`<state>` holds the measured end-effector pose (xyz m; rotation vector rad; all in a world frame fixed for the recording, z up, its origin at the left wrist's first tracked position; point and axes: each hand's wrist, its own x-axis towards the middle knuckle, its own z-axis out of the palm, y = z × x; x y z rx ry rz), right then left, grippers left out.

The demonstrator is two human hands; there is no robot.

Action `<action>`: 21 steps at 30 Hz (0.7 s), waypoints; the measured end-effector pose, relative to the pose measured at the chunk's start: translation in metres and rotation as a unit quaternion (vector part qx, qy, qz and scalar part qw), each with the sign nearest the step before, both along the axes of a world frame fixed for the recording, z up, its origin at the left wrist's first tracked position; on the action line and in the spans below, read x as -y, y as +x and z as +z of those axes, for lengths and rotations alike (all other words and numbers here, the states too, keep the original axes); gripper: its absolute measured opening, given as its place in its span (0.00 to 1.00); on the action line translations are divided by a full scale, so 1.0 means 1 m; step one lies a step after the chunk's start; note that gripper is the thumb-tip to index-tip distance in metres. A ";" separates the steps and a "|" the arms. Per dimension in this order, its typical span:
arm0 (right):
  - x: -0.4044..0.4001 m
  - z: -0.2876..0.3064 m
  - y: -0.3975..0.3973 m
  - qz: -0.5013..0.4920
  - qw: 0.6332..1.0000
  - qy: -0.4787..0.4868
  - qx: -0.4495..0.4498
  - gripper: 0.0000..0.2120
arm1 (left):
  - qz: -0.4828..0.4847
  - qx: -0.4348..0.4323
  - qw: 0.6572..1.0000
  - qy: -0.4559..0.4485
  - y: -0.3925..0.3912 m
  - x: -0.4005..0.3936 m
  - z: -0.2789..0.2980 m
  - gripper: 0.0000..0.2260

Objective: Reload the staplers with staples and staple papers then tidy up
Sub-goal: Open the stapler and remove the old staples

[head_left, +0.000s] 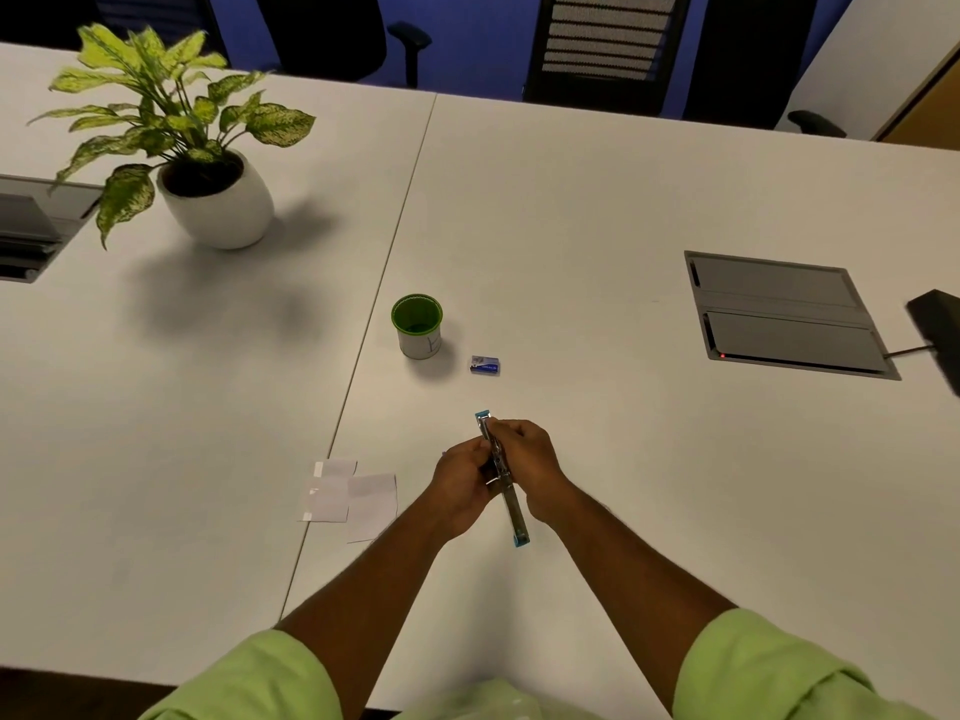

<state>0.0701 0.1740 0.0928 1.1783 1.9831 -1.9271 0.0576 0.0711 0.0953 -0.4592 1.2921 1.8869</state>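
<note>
While both hands, left (464, 483) and right (524, 459), grip the opened stapler (511, 504), staple box (484, 365) print illegible

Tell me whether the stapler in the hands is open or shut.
Open. The blue-tipped metal stapler is swung out nearly straight, one blue end up, one down, gripped by the left hand and right hand.

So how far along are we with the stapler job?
Early. Both hands, left hand and right hand, grip the opened stapler, apparently mid-reload. The staple box sits beside the green cup. The papers lie loose, seemingly unstapled; stapling and tidying remain.
</note>
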 end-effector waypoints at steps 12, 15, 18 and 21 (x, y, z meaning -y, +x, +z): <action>0.004 0.006 0.004 -0.004 1.000 0.016 -0.010 0.02 | -0.011 -0.015 1.000 -0.010 0.006 -0.004 0.003 0.15; 0.004 0.005 0.005 -0.001 1.000 0.017 -0.010 0.03 | -0.012 -0.015 1.000 -0.008 0.007 -0.004 0.003 0.16; 0.006 0.005 0.007 0.001 1.000 0.015 -0.013 0.04 | -0.013 -0.016 1.000 -0.008 0.007 -0.003 0.003 0.16; 0.007 0.005 0.009 0.002 1.000 0.012 -0.012 0.05 | -0.007 -0.013 1.000 -0.008 0.008 -0.002 0.002 0.16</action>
